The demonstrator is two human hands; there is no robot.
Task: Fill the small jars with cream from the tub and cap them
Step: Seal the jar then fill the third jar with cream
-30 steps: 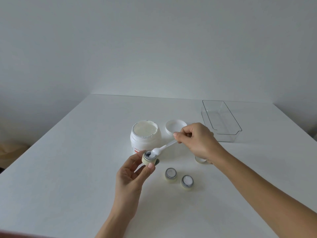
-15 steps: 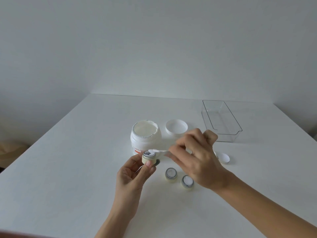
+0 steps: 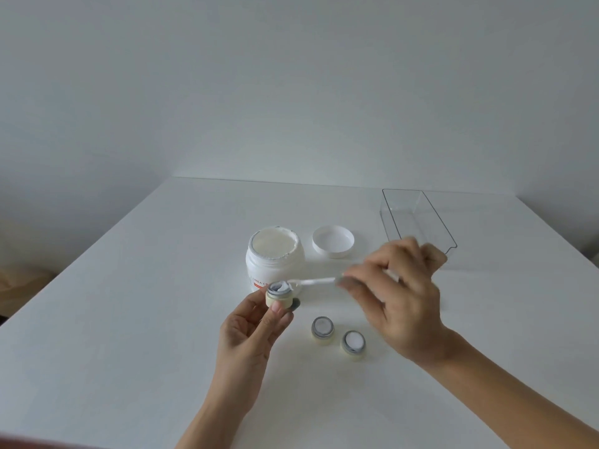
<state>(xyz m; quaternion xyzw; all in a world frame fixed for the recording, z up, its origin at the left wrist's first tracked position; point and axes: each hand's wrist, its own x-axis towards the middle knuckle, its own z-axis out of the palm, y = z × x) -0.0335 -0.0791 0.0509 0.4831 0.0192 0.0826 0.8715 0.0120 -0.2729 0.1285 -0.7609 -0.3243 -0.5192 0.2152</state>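
My left hand (image 3: 251,332) holds a small pale-yellow jar (image 3: 278,294) up in front of the open white cream tub (image 3: 275,257). My right hand (image 3: 398,296) grips a white spatula (image 3: 311,281) that lies level, its tip over the jar's mouth, where a dab of cream shows. Two more small jars (image 3: 322,330) (image 3: 353,345) stand uncapped on the table, each with white cream inside. The small jar caps seen earlier are hidden behind my right hand.
The tub's white lid (image 3: 333,241) lies upside down to the right of the tub. A clear plastic tray (image 3: 418,218) stands at the back right of the white table (image 3: 129,319).
My right hand has swung lower and to the right, turning the spatula from slanted to level across the jar's mouth. The left hand has kept the jar still.
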